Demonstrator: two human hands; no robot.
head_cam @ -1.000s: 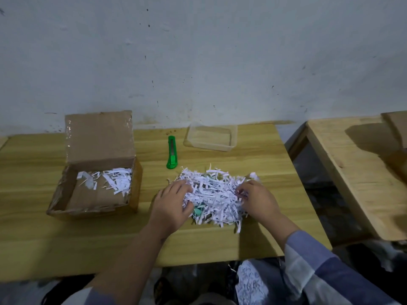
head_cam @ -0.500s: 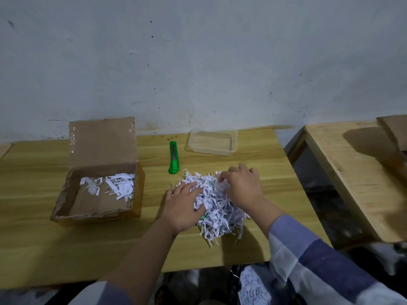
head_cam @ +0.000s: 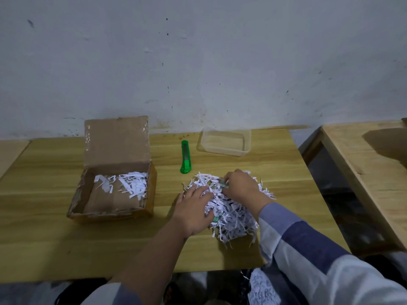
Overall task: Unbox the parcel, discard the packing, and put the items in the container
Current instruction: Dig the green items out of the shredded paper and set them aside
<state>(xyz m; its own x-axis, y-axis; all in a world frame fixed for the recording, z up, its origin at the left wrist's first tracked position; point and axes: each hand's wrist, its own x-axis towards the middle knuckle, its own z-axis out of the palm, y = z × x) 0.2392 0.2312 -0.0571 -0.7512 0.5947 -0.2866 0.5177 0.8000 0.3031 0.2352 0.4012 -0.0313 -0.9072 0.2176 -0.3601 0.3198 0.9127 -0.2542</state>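
Note:
A heap of white shredded paper [head_cam: 231, 219] lies on the wooden table [head_cam: 55, 238]. My left hand [head_cam: 193, 210] rests on the heap's left side, fingers spread. My right hand [head_cam: 241, 187] sits on its far side, fingers curled around a small green item [head_cam: 224, 184] among the strips. Another bit of green [head_cam: 215, 219] peeks out beside my left hand. The open cardboard box [head_cam: 114, 179] stands to the left with some shreds inside. A clear plastic container [head_cam: 224, 140] sits at the back.
A green utility knife [head_cam: 185, 156] lies between the box and the container. A second wooden table [head_cam: 363, 172] stands to the right across a gap. More shredded paper [head_cam: 262, 287] lies below the table's front edge. A wall runs behind.
My right hand has moved from the heap's right side over its top to the far side and closed its fingers on a green item. My left hand slid further onto the paper.

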